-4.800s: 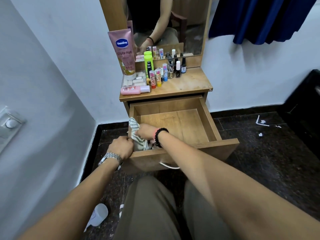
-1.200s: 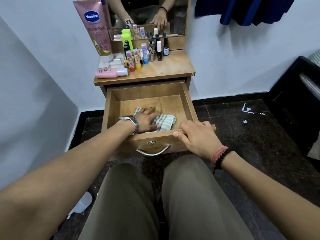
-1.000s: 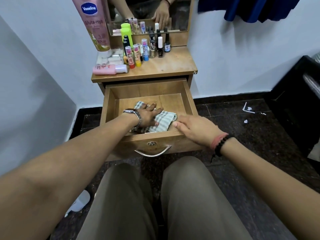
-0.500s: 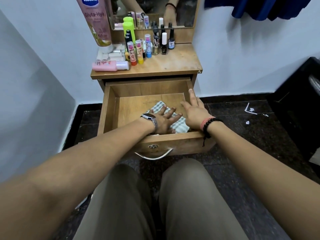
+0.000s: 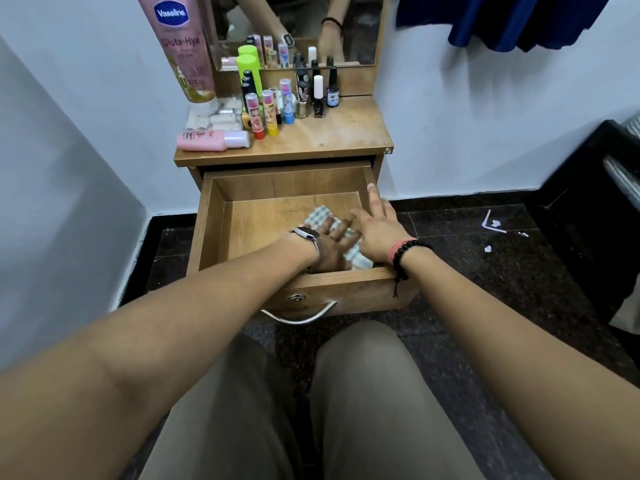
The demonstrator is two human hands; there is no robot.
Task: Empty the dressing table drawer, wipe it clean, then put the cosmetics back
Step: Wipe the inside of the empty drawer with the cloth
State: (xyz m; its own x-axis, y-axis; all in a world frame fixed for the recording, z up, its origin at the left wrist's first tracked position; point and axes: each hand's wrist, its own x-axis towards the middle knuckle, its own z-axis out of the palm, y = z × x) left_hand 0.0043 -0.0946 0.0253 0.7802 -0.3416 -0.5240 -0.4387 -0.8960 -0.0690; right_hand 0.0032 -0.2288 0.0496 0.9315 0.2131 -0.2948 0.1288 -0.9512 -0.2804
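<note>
Inside the pulled-out drawer (image 5: 211, 216) of the dressing table (image 5: 349, 133), a checked cloth (image 5: 320, 216) lies on the wooden floor near the front right corner. Left hand (image 5: 330, 245), with a wristwatch, presses flat on the cloth, fingers spread and straight. Right hand (image 5: 379, 226), with beaded bracelets at the wrist, rests open along the drawer's right wall, its fingers extended and one fingertip touching the wall's top edge. On the tabletop stand the cosmetics: a tall pink lotion tube (image 5: 181, 46), a green bottle (image 5: 249, 69), lip balm sticks (image 5: 265, 114), and nail polish bottles (image 5: 318, 95); a pink bottle (image 5: 211, 140) lies on its side.
</note>
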